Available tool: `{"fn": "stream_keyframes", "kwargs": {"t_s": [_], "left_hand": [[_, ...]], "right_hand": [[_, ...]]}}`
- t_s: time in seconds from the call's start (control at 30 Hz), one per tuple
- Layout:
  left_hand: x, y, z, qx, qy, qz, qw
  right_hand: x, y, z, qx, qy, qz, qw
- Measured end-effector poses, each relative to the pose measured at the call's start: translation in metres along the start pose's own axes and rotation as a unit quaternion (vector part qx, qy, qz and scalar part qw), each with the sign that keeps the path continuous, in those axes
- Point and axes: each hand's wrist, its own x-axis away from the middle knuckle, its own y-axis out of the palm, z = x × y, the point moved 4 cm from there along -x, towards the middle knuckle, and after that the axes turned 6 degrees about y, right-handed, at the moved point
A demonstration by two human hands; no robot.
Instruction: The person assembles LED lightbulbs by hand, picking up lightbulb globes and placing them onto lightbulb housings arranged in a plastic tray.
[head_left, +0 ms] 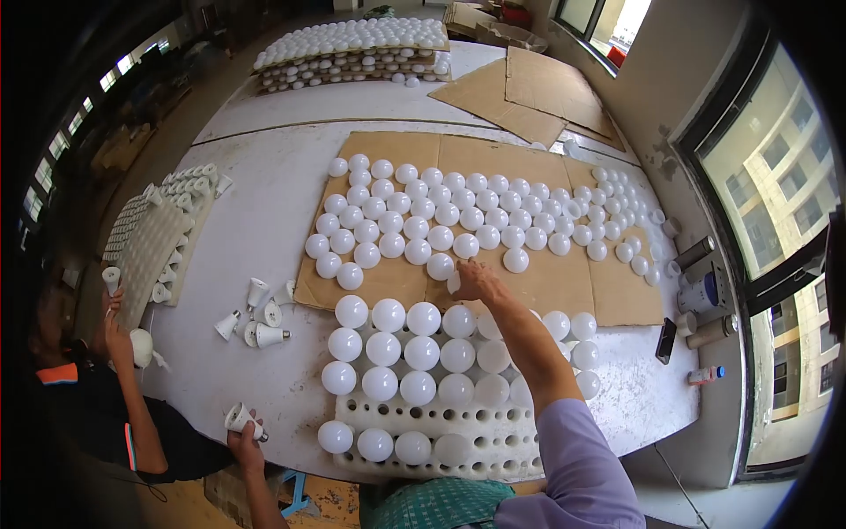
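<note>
My right hand reaches over the brown cardboard, its fingers round a white bulb cover at the front edge of the rows of round covers. Low at the left, my left hand holds a white bulb base with a wide open rim. Between my arms stands a white foam tray with rows of holes, several of them filled with round white covers. Loose bulb bases lie on the table to the left of the tray.
A co-worker's hands hold a bulb base at the left, beside a tray of bases. Stacked layers of covers stand at the back. A phone, bottle and metal flasks line the right edge.
</note>
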Motion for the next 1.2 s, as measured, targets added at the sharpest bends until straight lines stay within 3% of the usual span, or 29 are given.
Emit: {"fn": "stream_keyframes", "kwargs": {"t_s": [0.03, 0.07, 0.1, 0.17, 0.23, 0.33, 0.4, 0.53, 0.6, 0.67, 0.7, 0.83, 1.2], "left_hand": [[0.007, 0.004, 0.011, 0.005, -0.034, -0.053, 0.998], [0.011, 0.010, 0.019, 0.004, -0.031, -0.054, 0.998], [0.019, 0.028, 0.028, 0.028, -0.039, -0.106, 0.993], [0.041, 0.071, 0.047, 0.047, -0.035, -0.201, 0.978], [0.067, 0.119, 0.066, 0.049, -0.069, -0.303, 0.949], [0.105, 0.186, 0.077, -0.009, -0.108, -0.472, 0.875], [0.129, 0.222, 0.076, -0.054, -0.068, -0.560, 0.824], [0.173, 0.265, 0.079, -0.084, -0.061, -0.657, 0.747], [0.186, 0.271, 0.079, -0.099, -0.063, -0.666, 0.737], [0.195, 0.269, 0.076, -0.114, -0.063, -0.679, 0.723], [0.198, 0.268, 0.073, -0.130, -0.040, -0.693, 0.708], [0.209, 0.262, 0.069, -0.170, -0.034, -0.714, 0.678], [0.220, 0.242, 0.072, -0.219, 0.005, -0.692, 0.688]], "right_hand": [[0.011, -0.010, 0.006, -0.001, 0.001, 0.002, 1.000], [0.025, -0.027, 0.013, -0.159, -0.035, 0.047, 0.985], [0.044, -0.046, 0.019, -0.312, -0.071, 0.090, 0.943], [0.102, -0.064, 0.026, -0.617, -0.064, -0.030, 0.783], [0.156, -0.067, 0.032, -0.674, -0.162, -0.007, 0.721], [0.224, -0.052, 0.024, -0.641, -0.194, 0.001, 0.743], [0.254, -0.025, 0.017, -0.633, -0.215, -0.012, 0.744], [0.318, 0.015, -0.005, -0.662, -0.232, -0.025, 0.712], [0.342, 0.019, -0.016, -0.661, -0.207, -0.040, 0.720], [0.358, 0.020, -0.020, -0.541, -0.224, 0.028, 0.810], [0.364, 0.022, -0.021, -0.518, -0.220, 0.025, 0.826], [0.375, 0.027, -0.030, -0.498, -0.239, 0.027, 0.833], [0.391, 0.023, -0.059, -0.351, -0.249, -0.014, 0.903]]}}
